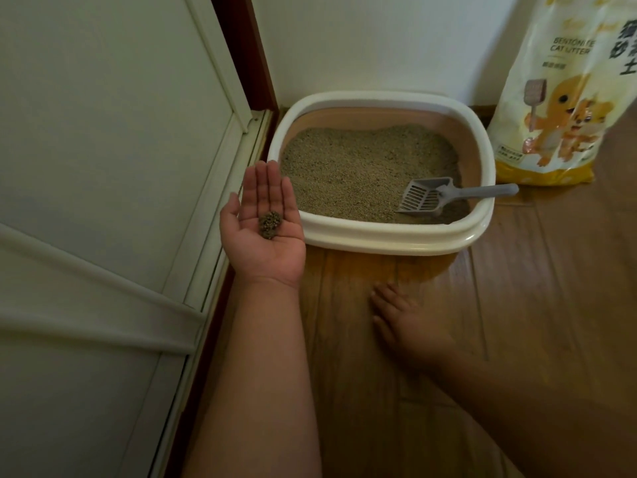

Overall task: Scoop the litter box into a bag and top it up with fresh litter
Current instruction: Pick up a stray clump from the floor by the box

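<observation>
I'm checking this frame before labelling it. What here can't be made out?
- Litter bag, head view: top and right side cut off by the frame edge.
- Right hand: blurred; whether it touches the floor is unclear.
- Scoop: its underside is hidden against the litter.
- Waste bag: none in view.

Bare floor (517,305) fronts the box (379,241); door (103,167) crowds its left, bag (551,98) its right.

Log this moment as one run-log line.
left hand: open, palm up, litter clump on it | right hand: flat on floor | scoop: in litter box | litter bag: upright
</observation>
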